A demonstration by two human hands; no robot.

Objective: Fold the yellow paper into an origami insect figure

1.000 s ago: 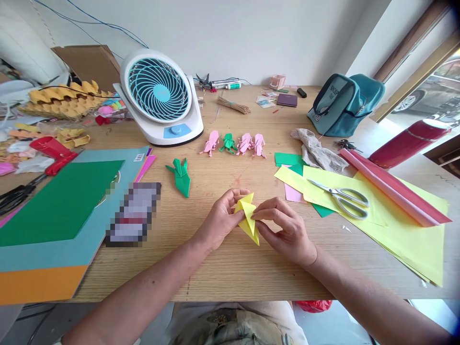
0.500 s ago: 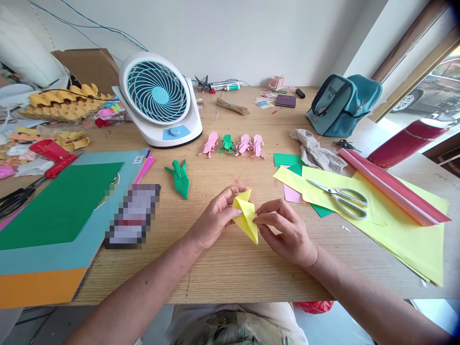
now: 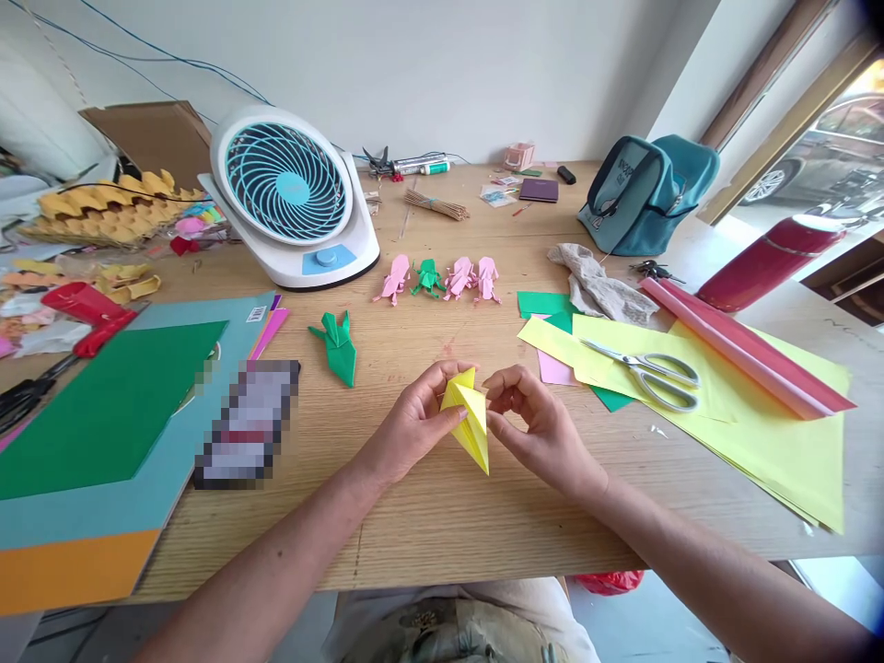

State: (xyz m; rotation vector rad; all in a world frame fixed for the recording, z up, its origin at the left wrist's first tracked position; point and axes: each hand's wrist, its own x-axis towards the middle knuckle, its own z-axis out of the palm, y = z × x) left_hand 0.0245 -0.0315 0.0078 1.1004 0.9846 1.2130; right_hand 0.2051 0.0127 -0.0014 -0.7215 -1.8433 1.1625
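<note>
A piece of folded yellow origami paper (image 3: pixel 471 419) is held above the front middle of the table, its long point slanting down to the right. My left hand (image 3: pixel 421 419) is closed on its left side, thumb laid across the front and fingers behind. At the right edge, my right hand (image 3: pixel 542 428) has curled fingers and thumb against the paper; the exact contact is partly hidden. Beyond the hands lies a green folded paper piece (image 3: pixel 339 350). Pink origami figures (image 3: pixel 458 278) and a green origami figure (image 3: pixel 428 276) stand in a row farther back.
To the right, silver scissors (image 3: pixel 649 368) lie on yellow sheets (image 3: pixel 780 460) beside a rolled red-pink sheet (image 3: pixel 752 354). A fan (image 3: pixel 290 193), a phone (image 3: pixel 247 428) and a green sheet (image 3: pixel 117 401) are on the left. A teal bag (image 3: pixel 642 198) and red bottle (image 3: pixel 766 262) stand back right.
My right fingers have shifted upward along the paper's right edge, thumb and index farther apart. A flap on the yellow paper has turned toward the right. The view has shifted slightly.
</note>
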